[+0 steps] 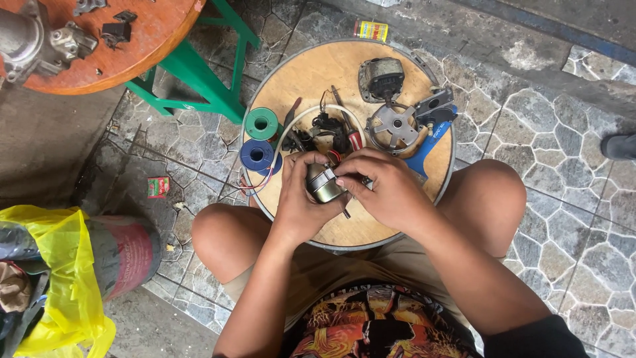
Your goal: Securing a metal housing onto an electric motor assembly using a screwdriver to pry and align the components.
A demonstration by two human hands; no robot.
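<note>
Head view looks straight down on a stone-tiled floor [543, 132] where a person sits with a round wooden board [318, 73] between the knees. At ten o'clock of that board stands an orange round table [142, 40] on green legs [205, 79], with grey metal parts on top. At eight o'clock, well apart, a yellow plastic bag [63, 265] lies against a dark red-banded cylinder [126, 255].

On the board, at one o'clock, sits a grey motor housing [381, 78]; just below it a round metal plate with spokes [392, 127], and a blue piece [424, 156] at three o'clock. At nine o'clock are a green spool [262, 123] and, just beside it, a blue spool [258, 156]. Near the middle lies a tangle of dark wires and small tools [328, 126].

Over the board's six o'clock half, the left hand [298, 199] is wrapped around a small brass-coloured motor part [323, 185], gripping it firmly. The right hand [387, 189] closes on the same part from the three o'clock side, fingertips pinching at its top edge; what they pinch is too small to tell. Thin red and white wires [255, 182] trail off toward nine o'clock.

To work this well, I judge the left hand should keep the part steady and low over the board while the right makes small, careful moves, keeping the trailing wires slack and untangled.
</note>
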